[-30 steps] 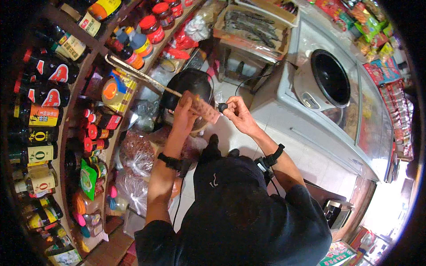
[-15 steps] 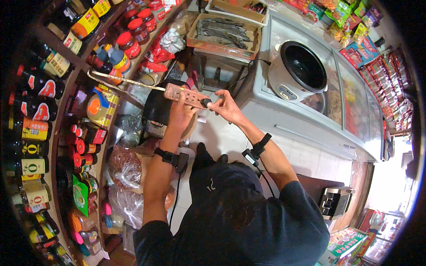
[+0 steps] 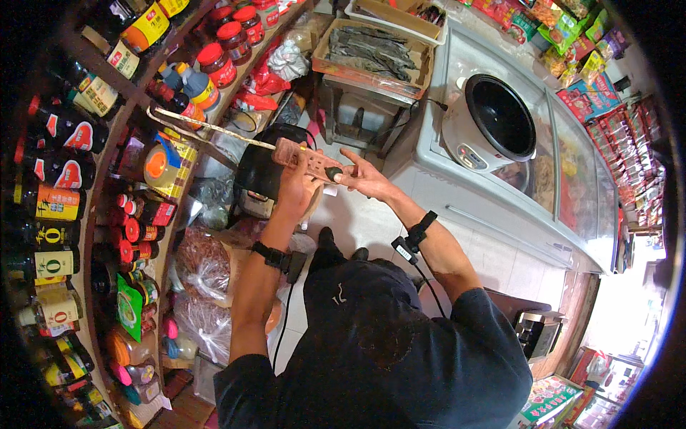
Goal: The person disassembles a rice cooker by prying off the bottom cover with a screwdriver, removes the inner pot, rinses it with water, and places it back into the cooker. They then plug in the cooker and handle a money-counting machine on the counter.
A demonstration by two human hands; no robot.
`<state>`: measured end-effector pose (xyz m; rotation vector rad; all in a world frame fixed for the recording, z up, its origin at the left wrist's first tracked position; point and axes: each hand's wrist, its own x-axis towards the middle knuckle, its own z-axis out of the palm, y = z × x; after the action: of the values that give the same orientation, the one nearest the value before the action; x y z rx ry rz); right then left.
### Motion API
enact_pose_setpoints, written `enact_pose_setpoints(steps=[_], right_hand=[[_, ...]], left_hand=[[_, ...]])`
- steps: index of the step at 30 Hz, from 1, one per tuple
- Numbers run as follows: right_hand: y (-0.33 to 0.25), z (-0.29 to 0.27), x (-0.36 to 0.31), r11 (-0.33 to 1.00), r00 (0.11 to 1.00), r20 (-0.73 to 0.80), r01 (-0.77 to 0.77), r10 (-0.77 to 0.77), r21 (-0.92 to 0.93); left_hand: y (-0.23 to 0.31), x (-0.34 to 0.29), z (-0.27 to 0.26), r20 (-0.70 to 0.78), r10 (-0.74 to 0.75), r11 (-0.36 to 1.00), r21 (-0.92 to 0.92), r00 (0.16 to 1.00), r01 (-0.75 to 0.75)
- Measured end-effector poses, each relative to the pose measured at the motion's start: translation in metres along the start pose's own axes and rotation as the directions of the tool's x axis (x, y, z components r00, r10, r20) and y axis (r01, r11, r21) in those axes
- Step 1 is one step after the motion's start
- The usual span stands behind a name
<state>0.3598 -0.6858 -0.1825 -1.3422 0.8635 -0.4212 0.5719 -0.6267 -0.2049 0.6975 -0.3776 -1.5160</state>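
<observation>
A worn, reddish power strip [image 3: 291, 154] is held up in front of me, its pale cord [image 3: 207, 123] running off to the left. My left hand [image 3: 294, 187] is closed around it from below. At the strip's right end sits a black plug [image 3: 333, 174], seated against the sockets. My right hand [image 3: 364, 177] has its thumb and fingers on that plug, with one finger raised away. Whether the plug's pins are fully in cannot be seen. A white rice cooker [image 3: 464, 136] with a black inner pot stands lidless to the right.
The cooker rests on a glass-topped chest freezer [image 3: 471, 214]. A cardboard box of dark dried goods [image 3: 371, 53] sits on a stand ahead. Shelves of bottles and jars [image 3: 218, 64] line the left, above bagged dry goods [image 3: 204, 268]. A black rounded object [image 3: 259, 168] lies beneath the strip.
The view has shifted slightly, so most things appear a little further right. My right hand's fingers have spread somewhat at the plug. My left hand still grips the power strip.
</observation>
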Motion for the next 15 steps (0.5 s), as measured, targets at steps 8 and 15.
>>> enact_pose_setpoints(steps=[8,15], right_hand=[[0.005,0.001,0.010,0.983,0.998,0.053,0.024,-0.034,0.181],[0.019,0.005,0.033,0.997,0.998,0.028,-0.056,0.055,0.046]], left_hand=[[0.006,-0.004,-0.002,0.107,0.006,1.000,-0.011,0.994,-0.005],[0.005,-0.008,-0.012,0.027,-0.062,0.998,0.036,0.998,0.061]])
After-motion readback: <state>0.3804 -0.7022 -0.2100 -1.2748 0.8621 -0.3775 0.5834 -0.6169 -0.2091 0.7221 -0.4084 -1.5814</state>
